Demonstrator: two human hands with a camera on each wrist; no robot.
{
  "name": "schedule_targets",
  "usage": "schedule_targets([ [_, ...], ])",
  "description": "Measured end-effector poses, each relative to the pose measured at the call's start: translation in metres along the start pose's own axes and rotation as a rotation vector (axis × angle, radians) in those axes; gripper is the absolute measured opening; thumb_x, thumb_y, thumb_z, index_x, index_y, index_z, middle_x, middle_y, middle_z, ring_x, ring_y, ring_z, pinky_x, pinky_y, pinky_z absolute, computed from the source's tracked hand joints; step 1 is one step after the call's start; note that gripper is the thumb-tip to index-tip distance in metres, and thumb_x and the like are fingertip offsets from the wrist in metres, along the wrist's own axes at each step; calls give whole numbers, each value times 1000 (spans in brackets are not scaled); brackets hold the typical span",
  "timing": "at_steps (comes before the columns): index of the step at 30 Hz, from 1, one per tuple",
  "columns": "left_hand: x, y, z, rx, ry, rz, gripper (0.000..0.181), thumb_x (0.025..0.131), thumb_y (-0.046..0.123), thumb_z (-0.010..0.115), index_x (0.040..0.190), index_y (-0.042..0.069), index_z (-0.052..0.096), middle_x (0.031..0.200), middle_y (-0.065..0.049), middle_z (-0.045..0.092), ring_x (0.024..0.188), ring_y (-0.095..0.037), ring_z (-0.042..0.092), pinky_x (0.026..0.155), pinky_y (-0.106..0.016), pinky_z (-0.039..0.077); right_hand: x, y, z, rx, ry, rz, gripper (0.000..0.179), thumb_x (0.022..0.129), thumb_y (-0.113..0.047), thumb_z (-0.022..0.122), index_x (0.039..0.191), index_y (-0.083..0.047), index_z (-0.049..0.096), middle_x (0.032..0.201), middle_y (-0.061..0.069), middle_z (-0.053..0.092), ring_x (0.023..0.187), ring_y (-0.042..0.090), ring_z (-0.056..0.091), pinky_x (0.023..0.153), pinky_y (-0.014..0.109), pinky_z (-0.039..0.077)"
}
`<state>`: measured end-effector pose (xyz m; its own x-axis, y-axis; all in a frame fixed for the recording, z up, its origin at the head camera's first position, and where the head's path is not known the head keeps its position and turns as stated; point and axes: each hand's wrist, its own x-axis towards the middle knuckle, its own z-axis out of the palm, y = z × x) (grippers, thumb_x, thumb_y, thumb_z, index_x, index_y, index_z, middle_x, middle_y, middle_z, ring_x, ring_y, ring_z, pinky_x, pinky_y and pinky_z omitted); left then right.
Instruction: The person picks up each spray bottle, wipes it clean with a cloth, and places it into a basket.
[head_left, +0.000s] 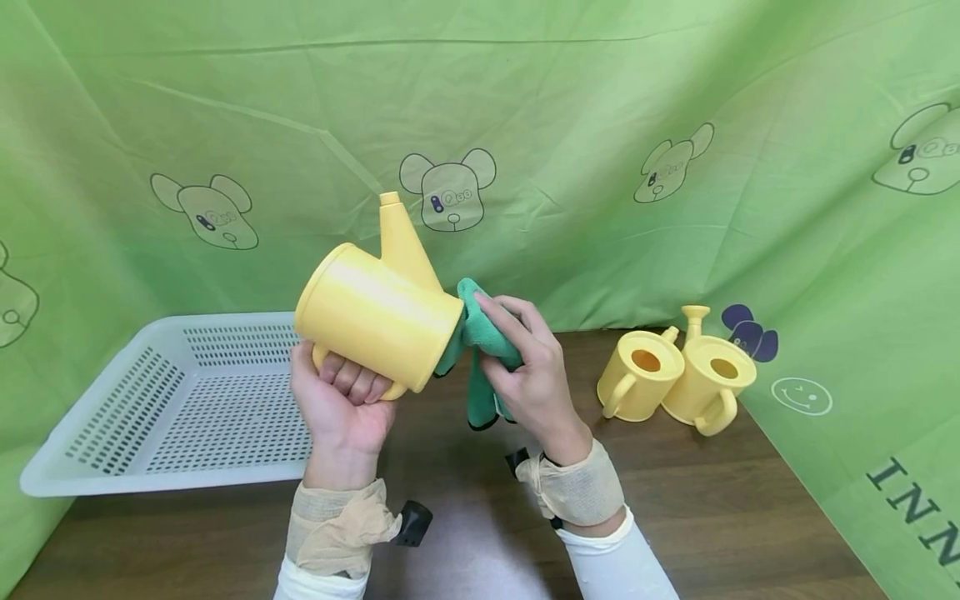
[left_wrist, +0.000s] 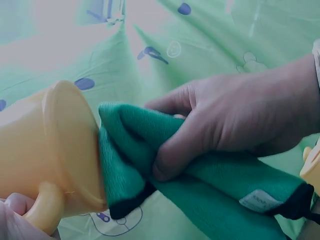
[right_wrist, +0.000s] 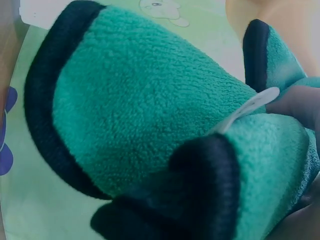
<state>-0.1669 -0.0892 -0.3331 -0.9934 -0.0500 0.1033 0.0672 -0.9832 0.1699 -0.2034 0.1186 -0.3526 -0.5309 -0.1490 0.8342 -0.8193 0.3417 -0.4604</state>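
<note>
A yellow watering can (head_left: pixel 375 312) is held tilted on its side above the table, its spout pointing up and away. My left hand (head_left: pixel 345 408) grips it by the handle, fingers wrapped through the loop. In my right hand (head_left: pixel 532 371) is a bunched green cloth (head_left: pixel 483 333) with dark edging, pinched between thumb and fingers. In the left wrist view the cloth (left_wrist: pixel 130 150) lies against the flat end of the can (left_wrist: pixel 75 145). A white label shows on the cloth. Close up in the right wrist view, the cloth (right_wrist: pixel 145 95) hides most of the right hand.
A white perforated basket (head_left: pixel 187 477) stands on the left of the brown wooden table (head_left: pixel 465 517). Two more yellow watering cans, one (head_left: pixel 637 379) beside the other (head_left: pixel 708 383), stand upright at the right. A green printed curtain (head_left: pixel 525 100) rises behind the table.
</note>
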Motion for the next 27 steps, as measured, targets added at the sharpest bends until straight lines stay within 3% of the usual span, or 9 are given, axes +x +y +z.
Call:
schedule_targets([
  [5, -2, 1, 0, -54, -25, 32, 42, 92, 24, 43, 53, 14, 31, 48, 6, 20, 41, -9, 14, 48, -22, 4, -1, 0, 3, -25, -52, -23, 61, 85, 13, 66, 141, -11, 67, 131, 16, 65, 115, 29, 66, 92, 40, 55],
  [10, -3, 2, 1, -78, -34, 55, 44, 93, 25, 41, 53, 15, 29, 48, 6, 20, 41, -9, 14, 48, -21, 5, -3, 0, 5, -39, -93, -38, 62, 84, 13, 66, 141, -12, 66, 131, 16, 64, 114, 29, 66, 89, 42, 56],
  [17, -4, 2, 1, -136, -61, 93, 39, 86, 22, 47, 53, 14, 27, 47, 5, 22, 40, -10, 15, 47, -20, 5, -5, -5, 12, -47, -143, -75, 63, 80, 13, 70, 137, -13, 69, 129, 15, 65, 109, 28, 69, 87, 41, 59],
  [23, -5, 6, 2, -159, -96, 171, 43, 92, 22, 43, 54, 14, 24, 47, 4, 20, 39, -10, 15, 46, -20, 5, -6, -11, 18, -43, -202, -120, 64, 77, 11, 71, 135, -15, 71, 127, 12, 66, 105, 26, 70, 86, 38, 59],
  [27, -3, 8, 3, -137, -87, 226, 44, 94, 23, 40, 54, 15, 23, 46, 4, 20, 39, -10, 15, 45, -21, 5, -6, -14, 20, -32, -230, -157, 62, 78, 10, 72, 134, -16, 71, 125, 11, 67, 101, 23, 70, 83, 34, 58],
])
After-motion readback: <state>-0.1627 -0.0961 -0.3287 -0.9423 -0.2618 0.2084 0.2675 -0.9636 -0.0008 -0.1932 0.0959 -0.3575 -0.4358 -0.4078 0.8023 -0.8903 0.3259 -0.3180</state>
